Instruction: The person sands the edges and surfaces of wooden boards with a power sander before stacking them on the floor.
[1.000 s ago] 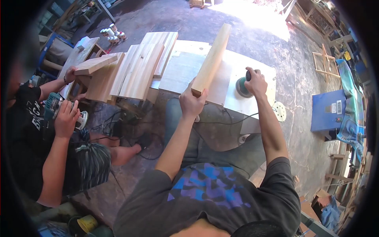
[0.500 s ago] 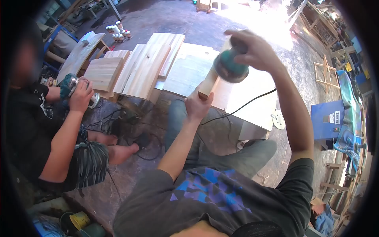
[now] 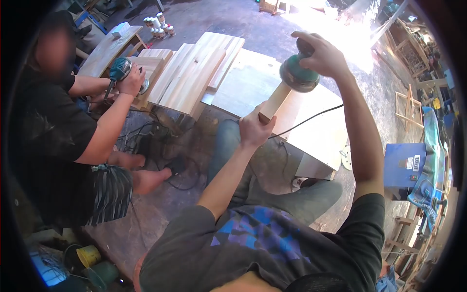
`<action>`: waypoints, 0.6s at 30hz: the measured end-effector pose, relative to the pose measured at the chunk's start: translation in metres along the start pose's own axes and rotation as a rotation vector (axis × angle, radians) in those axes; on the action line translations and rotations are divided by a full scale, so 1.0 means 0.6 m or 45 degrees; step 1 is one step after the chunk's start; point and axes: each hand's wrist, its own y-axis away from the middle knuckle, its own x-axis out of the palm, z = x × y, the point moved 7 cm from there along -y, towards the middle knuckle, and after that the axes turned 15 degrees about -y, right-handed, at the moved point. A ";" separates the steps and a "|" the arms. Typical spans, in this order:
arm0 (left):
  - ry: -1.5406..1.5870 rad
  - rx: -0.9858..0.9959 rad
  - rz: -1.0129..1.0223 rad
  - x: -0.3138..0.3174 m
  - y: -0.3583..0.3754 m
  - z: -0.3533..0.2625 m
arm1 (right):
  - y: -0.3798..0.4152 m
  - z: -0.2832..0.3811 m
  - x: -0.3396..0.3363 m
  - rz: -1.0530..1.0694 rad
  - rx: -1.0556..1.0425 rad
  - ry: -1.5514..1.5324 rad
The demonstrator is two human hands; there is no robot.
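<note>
My left hand (image 3: 256,127) is wrapped around the near end of a pale wooden block (image 3: 276,102), which slants up and away from me. On the block's upper part rests a green-and-black electric sander (image 3: 296,73), its round pad toward the wood. My right hand (image 3: 323,56) grips the sander from above, thumb on the near side. The block's far end is hidden behind the tool. Beneath both hands lies a flat pale panel (image 3: 316,131), with the dark power cord (image 3: 311,118) running across it.
To the left, a co-worker (image 3: 63,112) holds another green sander (image 3: 119,69) by some boards. Several wide wooden boards (image 3: 187,73) lie beside the panel. A blue machine (image 3: 401,163) stands at right. Paint-spattered cans (image 3: 158,27) and a low table (image 3: 104,51) are farther back.
My sander has shifted a little farther from my left hand along the block. The co-worker's sander, tilted up earlier, is now turned down toward the boards. The whole view has shifted slightly.
</note>
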 end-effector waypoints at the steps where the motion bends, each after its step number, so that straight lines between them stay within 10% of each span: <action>1: -0.009 -0.007 -0.002 0.000 0.004 0.002 | -0.003 -0.010 -0.003 -0.005 0.015 0.008; 18: -0.080 0.015 0.020 0.012 0.000 -0.005 | 0.096 0.085 0.001 0.112 -0.162 0.057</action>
